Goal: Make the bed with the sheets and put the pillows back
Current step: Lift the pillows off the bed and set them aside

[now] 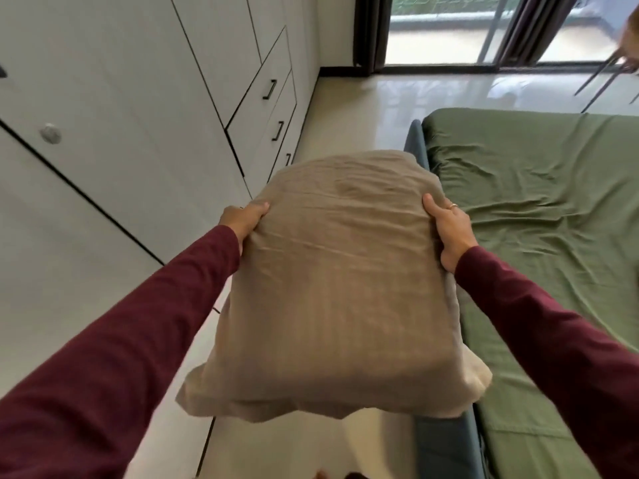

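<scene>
Pillow (332, 281): tan, crumpled case, plump, loose open hem sagging at the near end. Held up in the air over the floor strip, its right side overlapping the bed's left edge; not resting on anything.

Left hand (242, 221) grips the pillow's far left side, thumb on top, fingers wrapped out of sight underneath. Right hand (449, 229) grips the far right side, thumb on top, a ring on one finger, the rest curled round the edge. Both in maroon sleeves (121, 357).

Bed (420, 140): dark blue frame, left edge running near to far just right of the pillow. Green sheet (539, 216) laid over the mattress, wrinkled across the middle, smoother toward the far end.

Open room: pale glossy floor (373, 108) between bed and wardrobe, a narrow lane widening toward the window.

Around: white wardrobe (121, 115) with black-handled drawers along the left; glass sliding door (484, 29) with dark curtain at the far wall; thin chair legs (601, 76) at the far right corner.
</scene>
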{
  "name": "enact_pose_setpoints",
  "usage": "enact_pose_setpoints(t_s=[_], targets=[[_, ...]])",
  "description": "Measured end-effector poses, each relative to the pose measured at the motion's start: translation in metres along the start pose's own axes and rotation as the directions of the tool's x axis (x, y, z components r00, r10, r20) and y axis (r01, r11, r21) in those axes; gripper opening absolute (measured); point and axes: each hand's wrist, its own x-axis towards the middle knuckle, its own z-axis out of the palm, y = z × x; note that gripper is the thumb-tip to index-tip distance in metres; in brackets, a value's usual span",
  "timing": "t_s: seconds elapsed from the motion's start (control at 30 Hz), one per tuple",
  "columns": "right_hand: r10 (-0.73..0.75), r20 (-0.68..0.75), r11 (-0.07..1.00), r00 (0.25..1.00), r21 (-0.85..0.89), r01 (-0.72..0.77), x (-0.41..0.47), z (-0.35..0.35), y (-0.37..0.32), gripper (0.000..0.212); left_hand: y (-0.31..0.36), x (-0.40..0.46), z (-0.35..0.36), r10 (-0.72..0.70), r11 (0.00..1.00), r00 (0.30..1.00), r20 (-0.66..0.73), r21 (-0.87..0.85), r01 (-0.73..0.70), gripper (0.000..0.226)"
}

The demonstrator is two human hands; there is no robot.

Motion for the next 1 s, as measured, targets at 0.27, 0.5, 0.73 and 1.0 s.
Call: enact_pose_setpoints(t_s=[0.27,0.5,0.73,1.0], targets=[[0.154,0.245,0.988,0.957,-0.062,-0.143,0.061,0.0,-0.061,0.028,0.082,0.096,0.032,0.186,0.982,0.983,0.0,-0.04,-0.186,0.031],[0.178,0.217,0.983,0.96,0.012,-0.185,0.178,0.032,-0.141,0.021,0.19,0.201,0.072,0.297,0.951,0.952,0.076,-0.111,-0.288,0.019],[0.046,0.134,0.928,0.99,0.361,-0.092,0.303,0.109,-0.194,0.02,0.264,0.316,0.117,0.314,0.924,0.942,0.119,-0.265,-0.274,0.023],[-0.03,0.047,0.904,0.998,0.428,0.007,0.463,0.183,-0.239,0.033,0.363,0.475,0.158,0.385,0.893,0.906,0.174,-0.318,-0.319,0.029]])
